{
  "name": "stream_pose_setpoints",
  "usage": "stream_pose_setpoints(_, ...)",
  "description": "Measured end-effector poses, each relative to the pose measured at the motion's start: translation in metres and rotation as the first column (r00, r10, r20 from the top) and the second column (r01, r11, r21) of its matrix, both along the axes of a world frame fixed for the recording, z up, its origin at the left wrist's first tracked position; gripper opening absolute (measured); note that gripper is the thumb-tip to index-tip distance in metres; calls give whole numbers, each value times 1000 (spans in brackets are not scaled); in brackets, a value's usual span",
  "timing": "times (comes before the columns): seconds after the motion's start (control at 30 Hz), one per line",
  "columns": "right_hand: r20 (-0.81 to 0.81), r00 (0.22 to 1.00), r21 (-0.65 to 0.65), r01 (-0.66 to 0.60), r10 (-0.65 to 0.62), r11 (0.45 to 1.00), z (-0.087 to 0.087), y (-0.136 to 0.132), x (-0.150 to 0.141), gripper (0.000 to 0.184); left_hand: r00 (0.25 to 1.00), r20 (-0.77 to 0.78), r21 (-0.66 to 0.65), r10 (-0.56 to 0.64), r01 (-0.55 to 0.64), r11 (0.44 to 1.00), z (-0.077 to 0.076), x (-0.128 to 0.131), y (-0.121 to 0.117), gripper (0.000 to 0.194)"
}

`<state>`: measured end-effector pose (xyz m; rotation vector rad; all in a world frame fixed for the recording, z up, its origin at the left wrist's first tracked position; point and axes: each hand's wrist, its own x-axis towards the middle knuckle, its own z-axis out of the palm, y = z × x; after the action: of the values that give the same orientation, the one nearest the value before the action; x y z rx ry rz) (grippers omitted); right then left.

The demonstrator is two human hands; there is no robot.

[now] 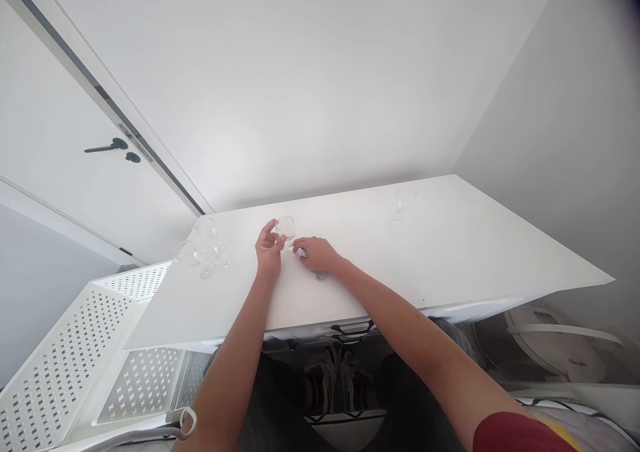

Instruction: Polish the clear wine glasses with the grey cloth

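Note:
Over the middle of the white table, my left hand (271,244) grips a clear stemmed glass (285,226) by its bowl. My right hand (316,253) is closed around a small grey cloth (320,275), at the glass's stem and foot. Part of the cloth is hidden under my fingers. Several more clear stemmed glasses (209,247) stand close together at the table's left end. One glass (399,202) stands by itself toward the back right, faint against the white top.
The white table (380,265) backs onto a pale wall. White perforated baskets (67,352) stand below its left end. A door with a dark handle (106,145) is at the left. A rounded appliance (555,352) sits low at the right.

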<state>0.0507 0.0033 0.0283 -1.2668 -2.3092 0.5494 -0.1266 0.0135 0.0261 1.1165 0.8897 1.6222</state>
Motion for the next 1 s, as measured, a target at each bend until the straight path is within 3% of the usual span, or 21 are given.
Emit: stream_pose_setpoints(1.0,-10,1000,-14,13,-14,1000,2,-1,0,25,1000,-15,-16,-2,1,1000,-4,-1,2,58)
